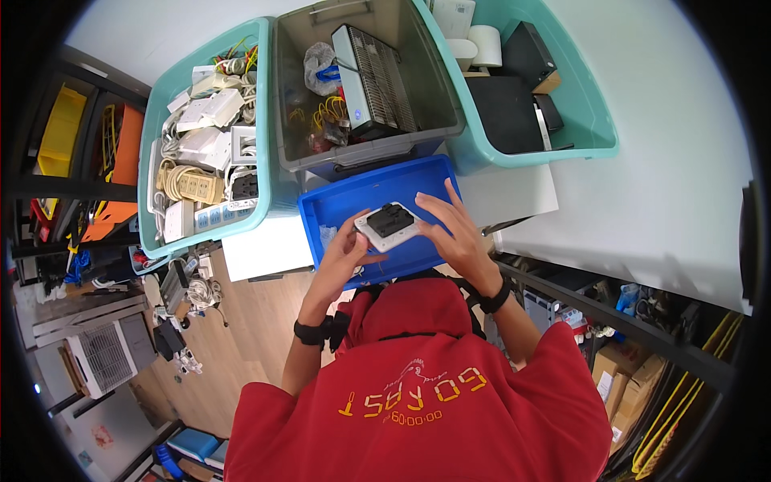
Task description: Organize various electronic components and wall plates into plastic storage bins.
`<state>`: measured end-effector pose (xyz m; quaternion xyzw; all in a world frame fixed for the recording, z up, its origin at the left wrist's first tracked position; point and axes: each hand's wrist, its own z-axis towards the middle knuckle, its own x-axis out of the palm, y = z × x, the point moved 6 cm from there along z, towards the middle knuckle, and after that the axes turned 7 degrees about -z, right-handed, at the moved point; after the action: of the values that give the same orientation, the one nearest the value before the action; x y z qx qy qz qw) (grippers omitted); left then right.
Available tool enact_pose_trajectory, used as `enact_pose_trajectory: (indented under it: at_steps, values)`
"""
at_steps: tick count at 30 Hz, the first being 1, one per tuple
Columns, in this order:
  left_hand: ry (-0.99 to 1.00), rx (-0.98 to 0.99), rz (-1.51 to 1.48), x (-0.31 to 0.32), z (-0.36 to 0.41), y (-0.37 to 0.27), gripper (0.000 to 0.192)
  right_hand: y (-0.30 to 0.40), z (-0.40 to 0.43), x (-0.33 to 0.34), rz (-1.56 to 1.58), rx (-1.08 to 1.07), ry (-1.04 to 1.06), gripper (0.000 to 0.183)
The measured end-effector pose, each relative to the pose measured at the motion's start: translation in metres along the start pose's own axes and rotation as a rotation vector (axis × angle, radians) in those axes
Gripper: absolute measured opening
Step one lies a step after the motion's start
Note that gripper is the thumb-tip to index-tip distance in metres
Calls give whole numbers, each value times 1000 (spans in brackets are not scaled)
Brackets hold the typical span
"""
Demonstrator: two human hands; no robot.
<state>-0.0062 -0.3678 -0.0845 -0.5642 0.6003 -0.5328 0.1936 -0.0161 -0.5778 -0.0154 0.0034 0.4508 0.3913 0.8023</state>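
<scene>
A white wall socket plate [388,241] with its black moulded back facing up is held above a blue plastic tray [415,250]. My left hand [342,258] grips the plate by its left edge, the thumb along the near side. At the plate's right corner is my right hand [461,244], its fingers spread and raised. Its thumb seems to touch that corner. Below the plate, the tray holds a small clear plastic bag [327,235] on its left side. My left hand hides part of the tray.
A teal bin [265,120] at left holds white sockets and power strips [199,185]. The grey translucent bin [430,102] behind contains a heater-like unit [379,84] and cables. Another teal bin [593,129] stands right, with black boxes [503,111]. Loose electrical parts [181,289] lie at left.
</scene>
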Motion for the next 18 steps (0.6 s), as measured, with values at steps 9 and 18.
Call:
enact_pose_trajectory:
  at_steps: [9, 18]
  values:
    - [53, 80, -323, 4, -46, -32, 43, 51, 20, -26, 22, -117, -43, 9]
    - [36, 274, -194, -16, -84, -55, 55, 85, 35, -14, 78, -123, -63, 11]
